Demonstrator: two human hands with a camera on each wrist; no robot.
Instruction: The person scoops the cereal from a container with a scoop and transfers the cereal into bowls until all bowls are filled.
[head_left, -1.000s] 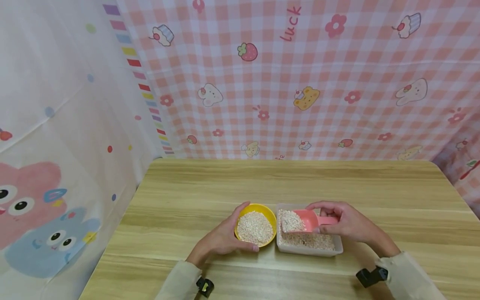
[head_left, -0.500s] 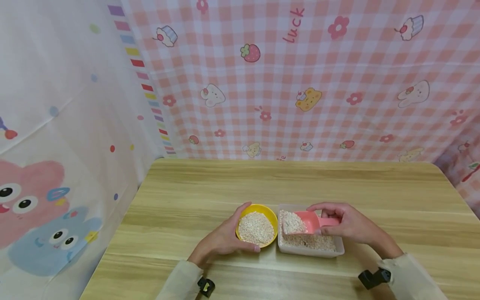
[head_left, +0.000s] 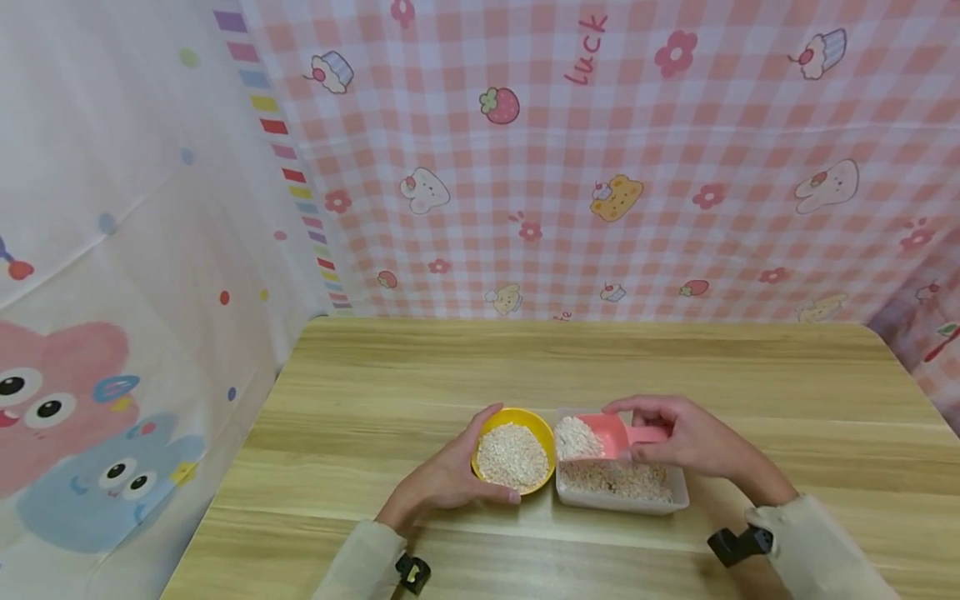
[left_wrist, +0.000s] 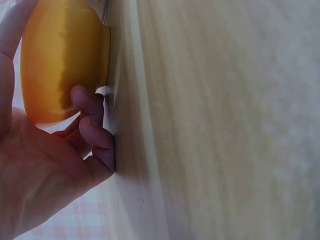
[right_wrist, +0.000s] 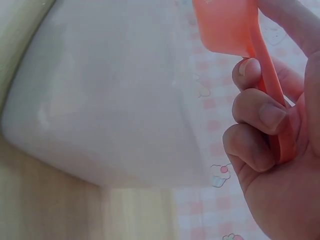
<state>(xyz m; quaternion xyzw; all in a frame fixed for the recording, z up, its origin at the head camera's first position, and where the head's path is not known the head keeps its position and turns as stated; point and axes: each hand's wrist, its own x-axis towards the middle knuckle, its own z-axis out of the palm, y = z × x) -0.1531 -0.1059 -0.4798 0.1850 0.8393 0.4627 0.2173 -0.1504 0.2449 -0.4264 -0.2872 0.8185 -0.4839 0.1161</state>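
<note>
A yellow bowl (head_left: 551,446) full of pale oat flakes (head_left: 512,456) stands on the table, and my left hand (head_left: 450,475) grips it from the left, thumb at the near side and fingers at the far side. In the left wrist view the bowl (left_wrist: 60,60) shows its smooth outer wall, with fingers curled beneath it. My right hand (head_left: 693,437) holds a pink scoop (head_left: 617,435) by its handle, heaped with oats. The scoop is over a translucent white tub (head_left: 622,502) that also contains oats. The right wrist view shows fingers wrapped round the scoop's handle (right_wrist: 272,80).
The tub stands right beside the bowl on the wooden table (head_left: 405,358). Behind the table hangs a pink checked cloth (head_left: 562,150), and a white printed cloth (head_left: 150,275) hangs at the left. Each wrist bears a black camera mount.
My right hand has raised the loaded scoop slightly and moved it left, toward the bowl. The left hand and the bowl stay in place.
</note>
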